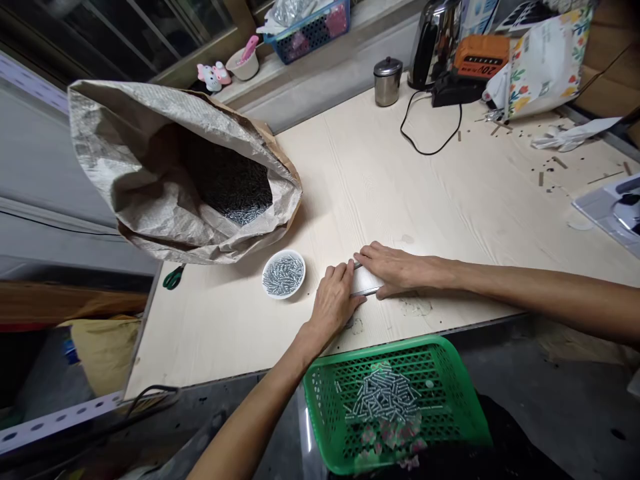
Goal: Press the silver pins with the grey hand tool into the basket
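Left grip (334, 297) and right grip (394, 268) on flat silvery piece (364, 281)

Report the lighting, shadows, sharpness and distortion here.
Head view: the tabletop is bright, with a soft shadow beside the sack, whose depths are dark; head view: the left hand and right hand look fairly sharp; head view: edges look stretched, perhaps from a wide lens.

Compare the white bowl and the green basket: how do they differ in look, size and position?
The bowl is white and round; the basket is green, roughly rectangular and perforated. The bowl is much smaller than the basket. The bowl stands on the table; the basket is off it, past the edge nearest the person. Both hold many small, silvery metal pieces.
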The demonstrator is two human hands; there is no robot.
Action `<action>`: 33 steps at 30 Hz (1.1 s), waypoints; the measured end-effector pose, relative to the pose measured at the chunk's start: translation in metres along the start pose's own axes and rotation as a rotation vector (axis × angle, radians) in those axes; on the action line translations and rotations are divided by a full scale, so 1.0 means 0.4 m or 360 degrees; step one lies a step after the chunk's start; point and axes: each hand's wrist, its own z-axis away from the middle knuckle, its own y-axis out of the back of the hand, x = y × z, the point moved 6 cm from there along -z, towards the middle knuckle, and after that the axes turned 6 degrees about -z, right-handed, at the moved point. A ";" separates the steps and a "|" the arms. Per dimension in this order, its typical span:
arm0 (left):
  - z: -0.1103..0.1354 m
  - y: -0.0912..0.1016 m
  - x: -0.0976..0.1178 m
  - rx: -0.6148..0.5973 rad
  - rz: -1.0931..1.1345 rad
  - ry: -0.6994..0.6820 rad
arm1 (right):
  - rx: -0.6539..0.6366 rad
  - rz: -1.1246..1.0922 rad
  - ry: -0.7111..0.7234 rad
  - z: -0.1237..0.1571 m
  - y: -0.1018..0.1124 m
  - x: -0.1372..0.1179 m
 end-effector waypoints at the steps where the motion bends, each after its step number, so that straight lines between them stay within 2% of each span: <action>1: -0.010 -0.002 -0.004 -0.0040 -0.0014 -0.0020 | -0.0005 -0.0010 -0.0043 0.006 0.002 0.006; 7: -0.033 0.009 -0.005 -0.0064 0.0100 -0.0111 | 0.0083 0.0029 -0.0115 0.024 0.016 0.018; 10: -0.038 0.006 0.000 -0.0056 0.0144 -0.0132 | 0.0041 0.0064 -0.0104 0.014 0.006 0.016; 17: -0.048 -0.007 0.011 -0.0048 0.0078 -0.0063 | -0.0008 0.0121 -0.0071 -0.004 -0.012 0.014; 19: -0.037 0.000 0.003 0.0019 0.0080 0.0000 | 0.0063 0.0122 -0.0076 0.003 -0.004 0.009; 22: 0.013 0.041 -0.025 0.0307 0.0222 0.0130 | 0.0255 0.0108 0.0017 0.023 0.003 -0.017; 24: 0.069 0.076 -0.050 0.0523 0.0371 0.0241 | 0.0284 0.0116 0.0100 0.034 -0.017 -0.035; 26: 0.132 0.098 -0.080 0.0622 0.0487 0.0409 | 0.0285 0.0130 0.0106 0.039 -0.048 -0.040; 29: 0.211 0.091 -0.124 0.0531 0.0640 0.0705 | 0.0382 0.0086 0.0097 0.040 -0.083 -0.034; 33: 0.274 0.043 -0.170 0.0347 0.0881 0.1051 | 0.0470 0.0032 0.0142 0.041 -0.101 -0.031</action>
